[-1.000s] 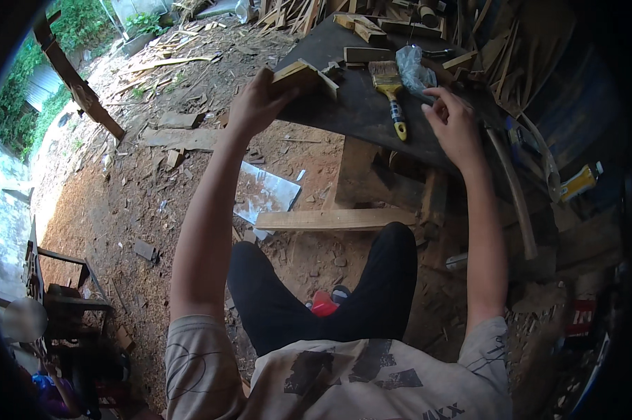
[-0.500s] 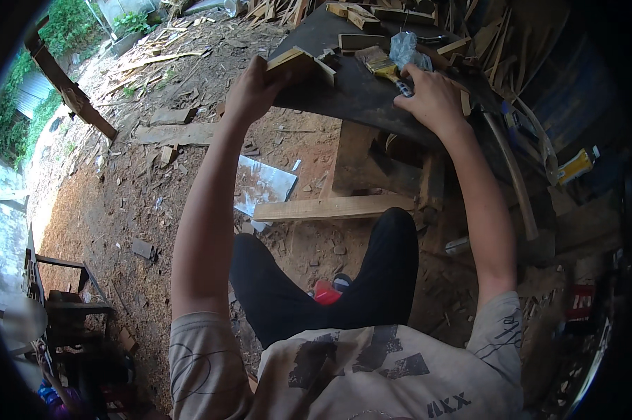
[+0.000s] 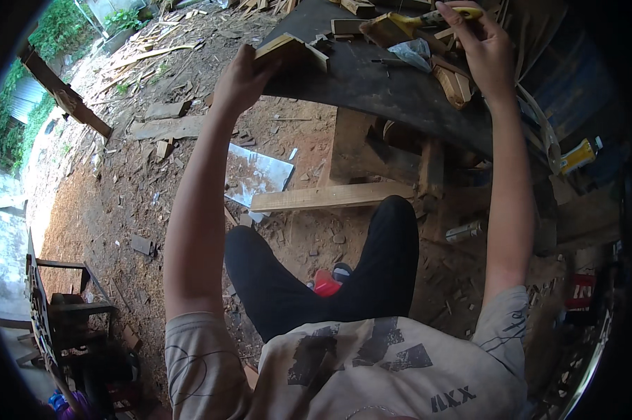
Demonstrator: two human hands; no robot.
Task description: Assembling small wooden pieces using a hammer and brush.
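Observation:
A paintbrush [image 3: 398,26] with a yellow handle and wide bristles is in my right hand [image 3: 485,54], its fingers closed round the handle. The bristles point left, above the far part of the dark tabletop [image 3: 358,87]. Just below the brush lies a crumpled clear plastic bag [image 3: 412,53]. My left hand [image 3: 240,82] grips the left end of an angled wooden piece [image 3: 286,47] at the table's left edge; some of its fingers are hidden behind the wood.
Wood offcuts [image 3: 453,85] lie on the table's right side. Below the table, a long plank [image 3: 333,197] crosses in front of my knees. A whitish sheet [image 3: 258,171] lies on the littered dirt ground. A yellow bottle [image 3: 578,155] stands out at the right.
My right hand has lifted the paintbrush off the tabletop and carried it farther away and to the right. My left hand keeps its hold on the wooden piece.

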